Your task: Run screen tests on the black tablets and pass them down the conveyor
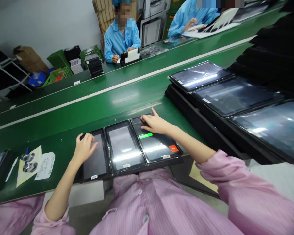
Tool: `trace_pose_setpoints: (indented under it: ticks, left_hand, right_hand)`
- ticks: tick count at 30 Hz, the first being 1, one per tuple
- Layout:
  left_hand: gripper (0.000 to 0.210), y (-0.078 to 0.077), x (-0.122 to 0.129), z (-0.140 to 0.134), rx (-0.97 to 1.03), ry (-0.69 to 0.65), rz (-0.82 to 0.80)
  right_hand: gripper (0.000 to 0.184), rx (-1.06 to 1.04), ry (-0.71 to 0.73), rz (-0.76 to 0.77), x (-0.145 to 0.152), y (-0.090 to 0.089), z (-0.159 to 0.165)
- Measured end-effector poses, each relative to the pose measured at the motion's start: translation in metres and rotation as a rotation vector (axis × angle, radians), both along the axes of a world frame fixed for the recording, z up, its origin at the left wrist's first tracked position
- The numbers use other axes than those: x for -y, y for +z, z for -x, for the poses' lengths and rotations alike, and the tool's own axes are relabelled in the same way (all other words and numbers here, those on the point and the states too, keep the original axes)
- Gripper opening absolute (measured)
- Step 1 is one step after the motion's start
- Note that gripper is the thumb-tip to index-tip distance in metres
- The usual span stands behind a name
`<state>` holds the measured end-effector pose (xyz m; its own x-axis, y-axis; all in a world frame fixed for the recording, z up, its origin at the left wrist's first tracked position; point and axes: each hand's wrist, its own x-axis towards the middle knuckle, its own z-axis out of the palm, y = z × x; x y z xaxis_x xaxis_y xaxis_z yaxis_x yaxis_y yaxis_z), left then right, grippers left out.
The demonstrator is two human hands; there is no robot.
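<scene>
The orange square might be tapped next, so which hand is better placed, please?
Probably the right hand: it is over the tablet showing the orange square, while the left hand is over the row's left tablet, with the middle tablet between.

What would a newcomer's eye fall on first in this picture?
The bright green bar and orange-red square on the near row's rightmost tablet, below the right hand, stand out first. Next comes the left hand over the row's leftmost tablet, then the dark stack at upper right.

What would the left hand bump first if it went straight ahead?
The left hand would likely cross green bench, then meet the long white strip, though I can't tell whether it sticks up.
</scene>
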<state>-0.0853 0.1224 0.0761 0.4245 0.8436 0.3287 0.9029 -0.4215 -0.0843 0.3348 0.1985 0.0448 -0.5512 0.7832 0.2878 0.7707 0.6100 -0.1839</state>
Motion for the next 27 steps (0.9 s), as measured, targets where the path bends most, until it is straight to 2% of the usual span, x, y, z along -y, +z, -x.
trace_pose_setpoints:
  ticks: [2, 5, 7, 10, 12, 14, 18, 20, 22, 24, 27]
  left_hand:
    - [0.027, -0.005, 0.001, 0.002, 0.039, 0.060, 0.003]
    - [0.029, -0.014, -0.002, 0.003, 0.084, 0.121, 0.005]
    - [0.035, -0.018, -0.004, 0.004, 0.087, 0.156, -0.004]
    - [0.043, -0.022, -0.006, 0.006, 0.084, 0.185, -0.006]
    - [0.046, -0.024, -0.007, 0.006, 0.080, 0.192, -0.008]
    - [0.047, -0.024, -0.008, 0.004, 0.067, 0.206, -0.011]
    - [0.048, -0.021, -0.009, -0.002, -0.002, 0.268, -0.018]
    - [0.056, -0.021, -0.009, 0.000, 0.019, 0.302, -0.089]
    - [0.063, -0.024, -0.009, 0.007, 0.096, 0.325, -0.170]
    - [0.059, -0.028, -0.011, 0.018, 0.180, 0.335, -0.195]
    - [0.050, -0.030, -0.018, 0.032, 0.278, 0.329, -0.103]
  right_hand:
    - [0.026, -0.070, 0.019, -0.017, -0.001, -0.008, -0.011]
    - [0.030, -0.114, -0.105, -0.004, 0.000, -0.009, -0.016]
    - [0.031, -0.049, -0.141, 0.046, 0.002, -0.001, -0.016]
    - [0.031, -0.001, -0.077, 0.121, 0.009, 0.016, -0.013]
    - [0.028, -0.016, -0.032, 0.130, 0.011, 0.025, -0.001]
    - [0.028, 0.016, 0.012, 0.076, 0.012, 0.026, 0.019]
    - [0.048, 0.166, 0.060, -0.044, 0.004, 0.010, 0.062]
    - [0.051, 0.190, 0.046, -0.083, -0.001, 0.001, 0.068]
    - [0.054, 0.175, 0.016, -0.137, -0.004, -0.004, 0.056]
    - [0.053, 0.137, -0.062, -0.180, -0.005, -0.010, 0.028]
    - [0.040, 0.058, -0.232, -0.179, -0.005, -0.020, -0.023]
